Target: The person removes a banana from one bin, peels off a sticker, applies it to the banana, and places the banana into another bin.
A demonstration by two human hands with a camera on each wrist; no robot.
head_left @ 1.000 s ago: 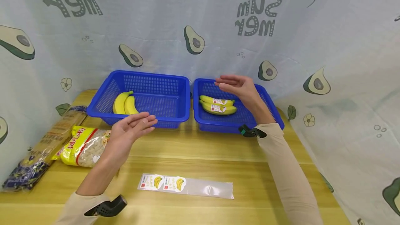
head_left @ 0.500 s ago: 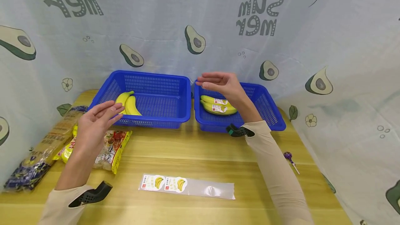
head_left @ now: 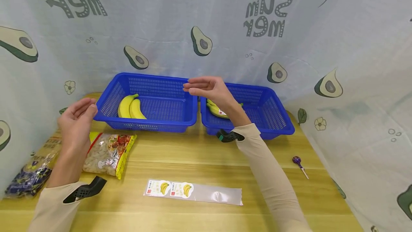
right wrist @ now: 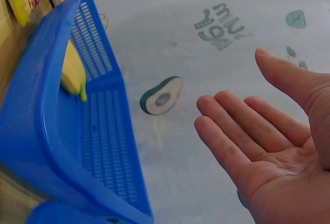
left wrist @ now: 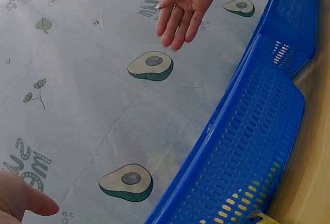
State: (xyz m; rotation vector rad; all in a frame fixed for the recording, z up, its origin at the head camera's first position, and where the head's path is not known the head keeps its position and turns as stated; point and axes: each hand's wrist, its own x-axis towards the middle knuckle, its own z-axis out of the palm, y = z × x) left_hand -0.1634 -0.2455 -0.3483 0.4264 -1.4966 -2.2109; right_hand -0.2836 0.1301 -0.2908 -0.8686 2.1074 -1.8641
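My left hand [head_left: 77,122] is raised at the left, above the bagged goods, holding nothing. Above the gap between the two baskets hovers my right hand [head_left: 210,90]; the right wrist view shows its palm [right wrist: 283,167] bare and its fingers extended. Two yellow bananas [head_left: 130,107] lie in the left blue basket [head_left: 148,126]. In the right blue basket [head_left: 270,131], bananas with stickers [head_left: 216,110] are partly covered by my right hand and wrist. A clear strip [head_left: 215,194] with two banana stickers [head_left: 170,188] lies on the table in front.
A yellow-edged food bag [head_left: 111,155] lies left of centre. Behind my left forearm is a long brown and blue packet [head_left: 32,174]. A purple lollipop [head_left: 299,164] lies at the right. A printed curtain [head_left: 161,20] hangs behind the baskets.
Both hands have moved left, uncovering more of the food bag and the lollipop. My right hand has passed from over the right basket toward the left one. Bananas and strip stay put.
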